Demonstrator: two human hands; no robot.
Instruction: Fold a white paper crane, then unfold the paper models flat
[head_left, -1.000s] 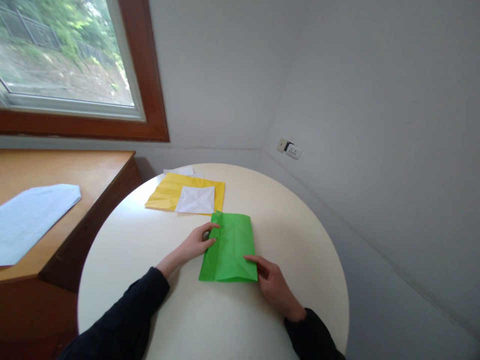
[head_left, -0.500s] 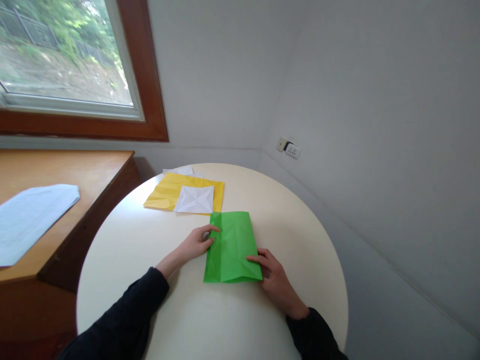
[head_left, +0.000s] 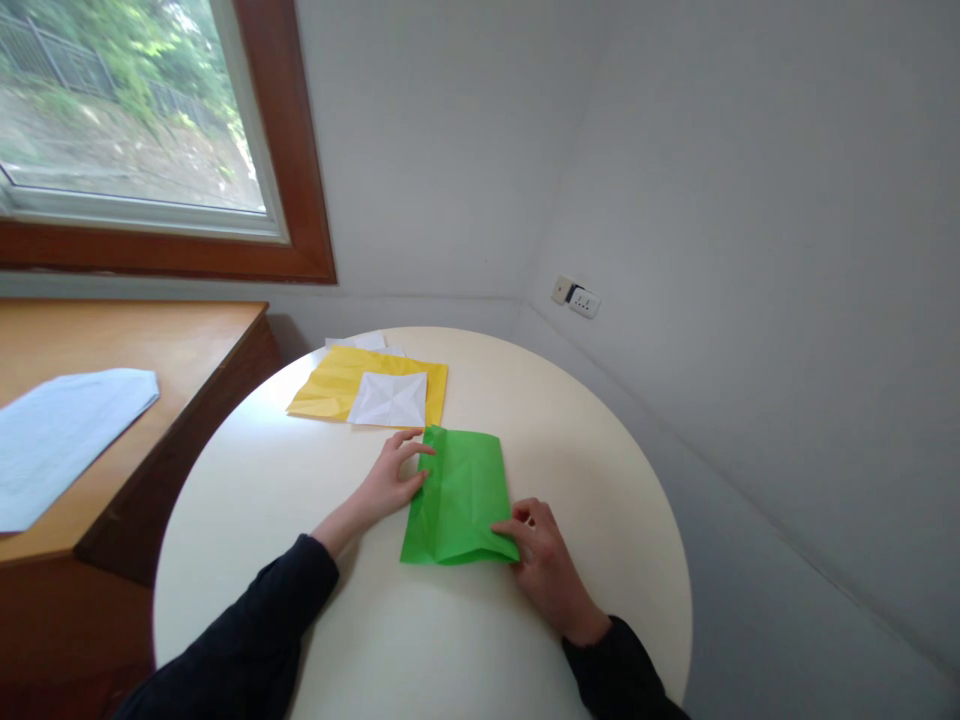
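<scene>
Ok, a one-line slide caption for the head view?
Both hands, left hand and right hand, press a green paper on a round table.

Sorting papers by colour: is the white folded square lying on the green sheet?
No, the white folded square lies on the yellow sheet, just behind the green sheet.

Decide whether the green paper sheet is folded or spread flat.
Folded: the green paper sheet shows a doubled left flap and creases, pinned by both hands.
</scene>
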